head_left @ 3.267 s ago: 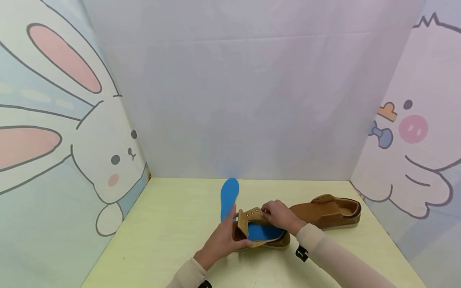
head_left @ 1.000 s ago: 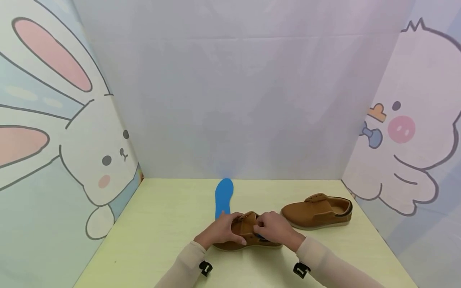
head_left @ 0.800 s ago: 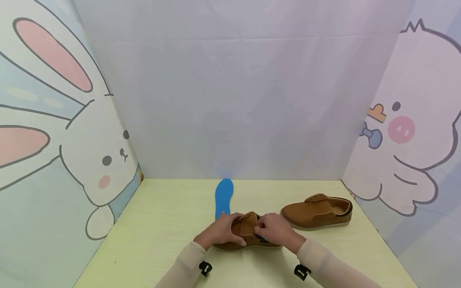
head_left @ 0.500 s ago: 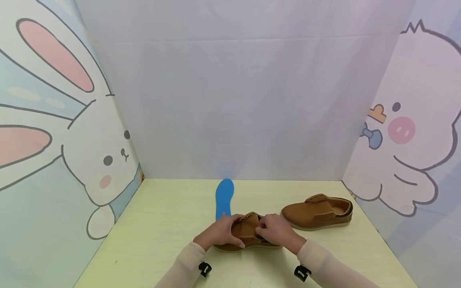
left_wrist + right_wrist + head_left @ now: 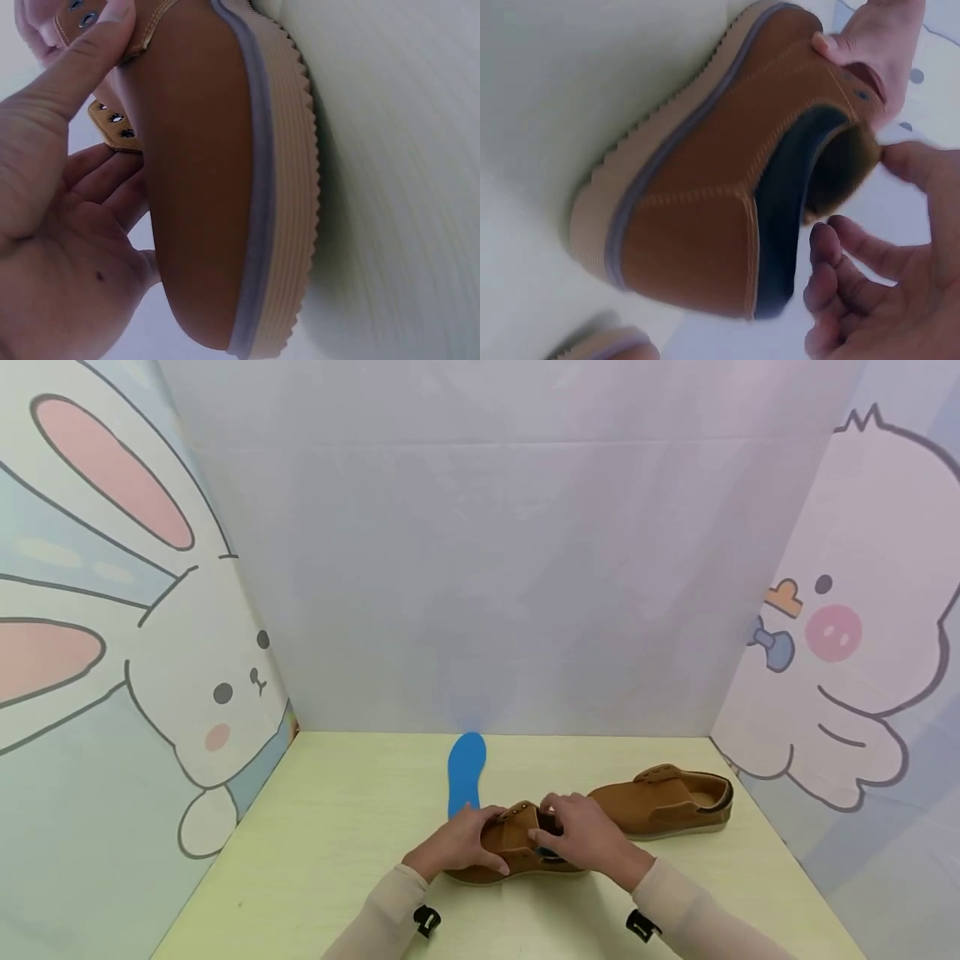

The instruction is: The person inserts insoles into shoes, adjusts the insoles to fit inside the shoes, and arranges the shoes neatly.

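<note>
A brown lace-up shoe (image 5: 517,835) without laces lies sole down on the table, toe to the left. My left hand (image 5: 459,843) grips its front part, thumb on the near side by the eyelets and fingers on the far side. The tongue (image 5: 853,161) lies back over the opening. At the opening is my right hand (image 5: 588,835), its thumb tip at the tongue's edge and the other fingers loosely bent, apart from the tongue. Dark lining (image 5: 787,202) shows at the collar. Behind the left hand lies a blue insole (image 5: 467,772), its lower end hidden.
A second brown shoe (image 5: 663,802) stands to the right, toe leftward, partly behind the right hand. The pale yellow table (image 5: 360,810) is enclosed by a grey back wall (image 5: 480,568) and side walls with cartoon animals.
Earlier the tongue was folded forward, baring a blue insole inside the shoe; now it covers that. Since half a second ago, my right fingers have spread from the tongue and shifted slightly right.
</note>
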The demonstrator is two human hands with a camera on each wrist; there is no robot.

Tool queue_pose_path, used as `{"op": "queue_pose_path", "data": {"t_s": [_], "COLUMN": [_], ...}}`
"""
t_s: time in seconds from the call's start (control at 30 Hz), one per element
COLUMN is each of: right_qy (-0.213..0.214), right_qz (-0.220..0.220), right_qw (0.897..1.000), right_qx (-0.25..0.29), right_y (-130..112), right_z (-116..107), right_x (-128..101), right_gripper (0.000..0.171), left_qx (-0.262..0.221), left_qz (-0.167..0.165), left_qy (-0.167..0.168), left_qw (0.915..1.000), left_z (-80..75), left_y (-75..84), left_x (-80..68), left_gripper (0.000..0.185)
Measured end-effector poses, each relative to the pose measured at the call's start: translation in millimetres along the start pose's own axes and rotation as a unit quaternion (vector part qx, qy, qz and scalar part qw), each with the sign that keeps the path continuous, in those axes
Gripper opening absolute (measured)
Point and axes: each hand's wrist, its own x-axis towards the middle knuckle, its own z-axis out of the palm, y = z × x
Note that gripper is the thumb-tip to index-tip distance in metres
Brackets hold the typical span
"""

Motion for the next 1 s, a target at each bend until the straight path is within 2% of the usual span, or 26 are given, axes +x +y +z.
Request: {"op": "queue_pose_path", "data": {"t_s": [0.13, 0.2, 0.3, 0.53, 0.73, 0.83, 1.0], "right_qy": [-0.038, -0.07, -0.11, -0.158, -0.145, -0.13, -0.105], "right_qz": [-0.01, -0.021, -0.039, -0.037, -0.042, -0.053, -0.076], "right_qw": [0.999, 0.997, 0.992, 0.985, 0.986, 0.988, 0.988], "right_qx": [-0.02, -0.033, -0.057, -0.052, -0.065, -0.07, -0.082], "right_y": [6.7, 11.0, 16.6, 18.2, 18.8, 22.1, 24.8], "right_z": [-10.8, -13.0, -11.0, 4.6, 14.2, 19.1, 24.2], "right_x": [-1.7, -0.7, 2.9, 8.6, 13.1, 15.6, 19.9], "right_gripper": [0.096, 0.109, 0.118, 0.124, 0.124, 0.115, 0.091], "left_qx": [0.007, 0.013, 0.017, 0.036, 0.007, -0.015, -0.037], "left_qz": [0.006, 0.009, 0.01, 0.0, 0.001, -0.002, -0.009], "left_qy": [0.001, 0.001, 0.0, -0.01, -0.014, -0.012, 0.012], "left_qw": [1.0, 0.9999, 0.9998, 0.9993, 0.9999, 0.9998, 0.9992], "left_z": [1.1, 0.9, -0.6, -5.0, -22.9, -36.8, -55.8], "left_y": [0.2, 0.0, -0.6, -4.3, -10.2, -15.3, -29.8], "left_x": [0.4, 0.5, 0.0, -8.8, -24.0, -33.1, -48.8], "left_gripper": [0.087, 0.087, 0.088, 0.089, 0.083, 0.074, 0.061]}}
